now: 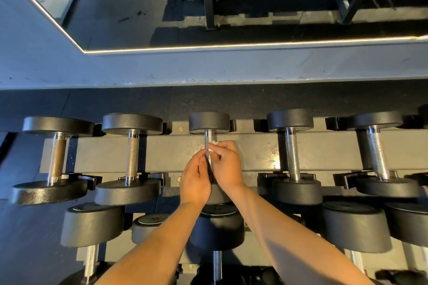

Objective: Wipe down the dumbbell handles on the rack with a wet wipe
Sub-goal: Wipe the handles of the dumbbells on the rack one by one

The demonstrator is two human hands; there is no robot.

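Several black dumbbells lie across the top tier of a dark rack (252,152). Both my hands meet over the chrome handle (209,136) of the middle dumbbell (209,122). My right hand (228,164) pinches a small white wet wipe (213,144) against the handle. My left hand (195,178) curls beside the handle with its fingertips touching the wipe's lower edge. The handle's lower part is hidden behind my hands.
Other dumbbell handles lie left (132,157) and right (292,152) on the same tier, one rusty at far left (58,157). A lower tier holds larger dumbbells (92,224). A grey wall and a mirror (208,7) stand behind the rack.
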